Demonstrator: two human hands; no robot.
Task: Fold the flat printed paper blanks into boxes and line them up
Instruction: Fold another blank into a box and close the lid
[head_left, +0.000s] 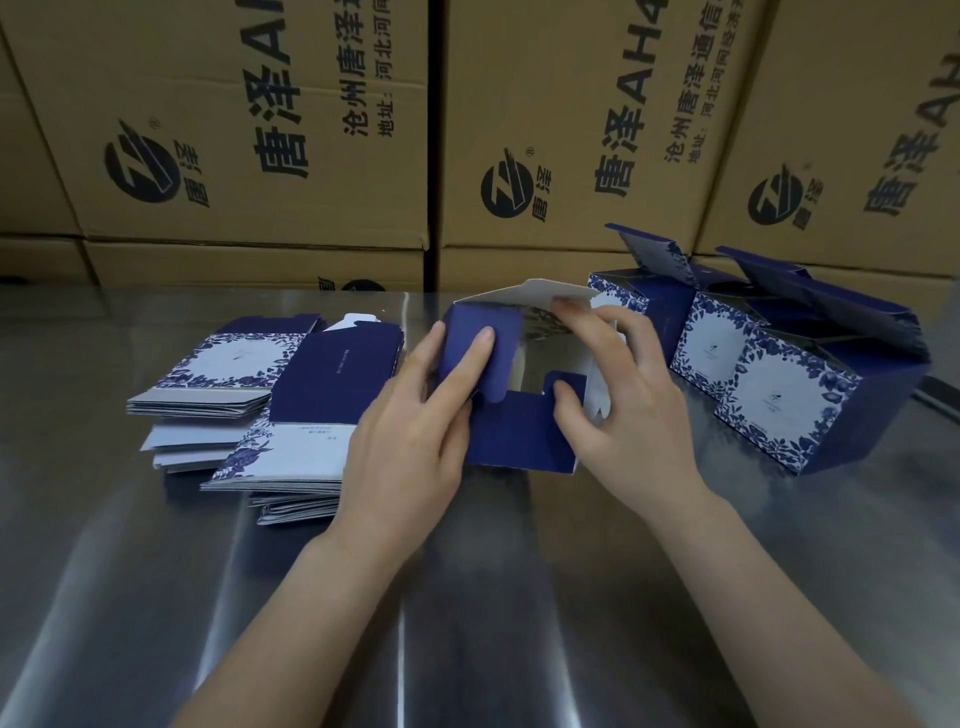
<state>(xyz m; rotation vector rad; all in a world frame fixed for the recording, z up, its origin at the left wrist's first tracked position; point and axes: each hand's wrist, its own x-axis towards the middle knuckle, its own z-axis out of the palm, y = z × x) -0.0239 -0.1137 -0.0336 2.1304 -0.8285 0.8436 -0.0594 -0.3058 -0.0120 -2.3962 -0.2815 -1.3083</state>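
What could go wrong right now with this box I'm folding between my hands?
The left hand bends a side flap of the box while the right hand pinches the bottom tab; tucked in the wrong order, they could jam or crease. The uneven stack of blanks by the left wrist could get knocked askew. The finished boxes beside the right hand, lids open, could be nudged out of line.
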